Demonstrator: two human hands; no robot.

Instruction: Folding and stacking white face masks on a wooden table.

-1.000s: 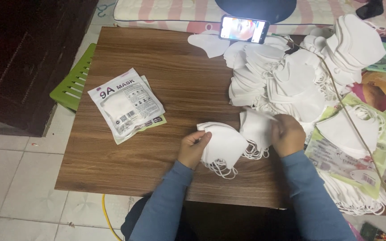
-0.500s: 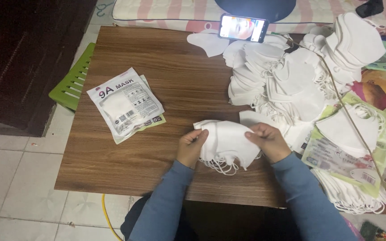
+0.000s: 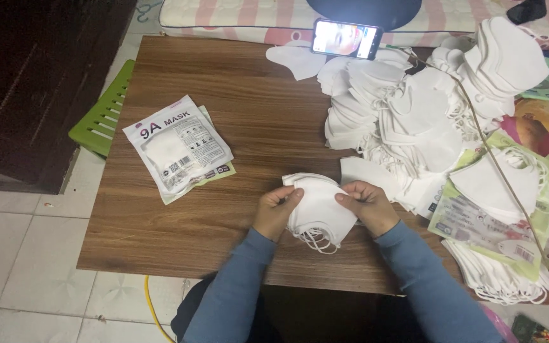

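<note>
Both my hands hold one small stack of white masks (image 3: 320, 206) over the near edge of the worktop (image 3: 255, 121). My left hand (image 3: 277, 209) has its fingers closed on the stack's left end, thumb on top. My right hand (image 3: 365, 204) pinches the right end, its fingers curled over the fabric. Ear loops hang loose under the stack, touching the wood.

Just behind my right hand begins a big heap of loose masks (image 3: 408, 114), spreading across the right side of the worktop. Well to the left lie a few sealed mask packets (image 3: 178, 147), stacked flat. A phone (image 3: 345, 39) stands at the far edge with its screen lit. Green empty packets (image 3: 497, 216) overlap at the right, some with masks lying on them. A green stool (image 3: 100, 121) sits on the floor by the left edge.
</note>
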